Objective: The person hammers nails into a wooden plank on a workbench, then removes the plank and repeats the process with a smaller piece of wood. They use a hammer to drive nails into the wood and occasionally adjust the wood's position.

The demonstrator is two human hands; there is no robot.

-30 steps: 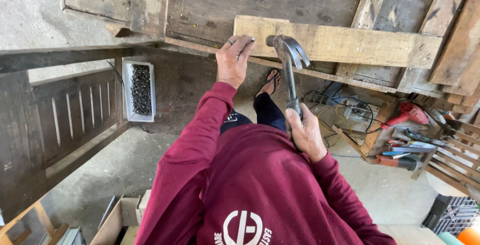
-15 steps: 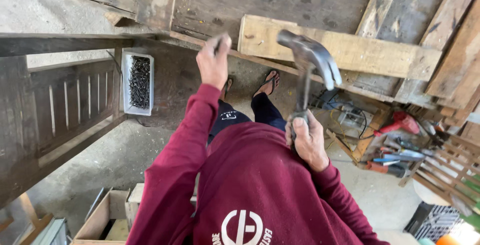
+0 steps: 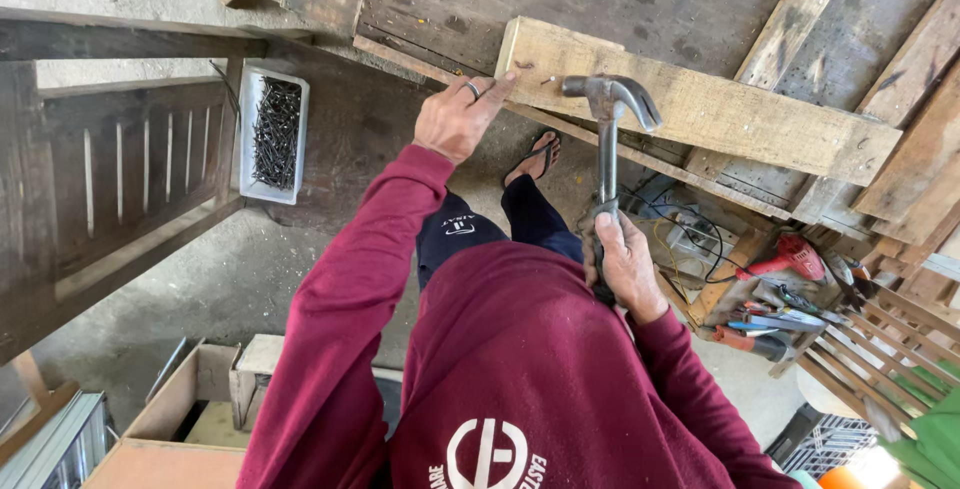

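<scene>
My left hand (image 3: 460, 114) rests its fingertips on the near end of a pale wooden plank (image 3: 700, 109), beside a small nail (image 3: 548, 80) standing in the wood. My right hand (image 3: 625, 264) grips the handle of a steel claw hammer (image 3: 608, 124). The hammer head sits just right of the nail, close to the plank's face. Both arms wear dark red sleeves.
A white tray of dark nails (image 3: 272, 132) sits on a wooden frame at left. Power tools and hand tools, one a red drill (image 3: 790, 259), lie on the floor at right. Cardboard boxes (image 3: 200, 399) stand below left. Slatted wooden frames flank both sides.
The hammer has swung down from a raised position to the nail on the plank. My left hand has stayed at the plank's end.
</scene>
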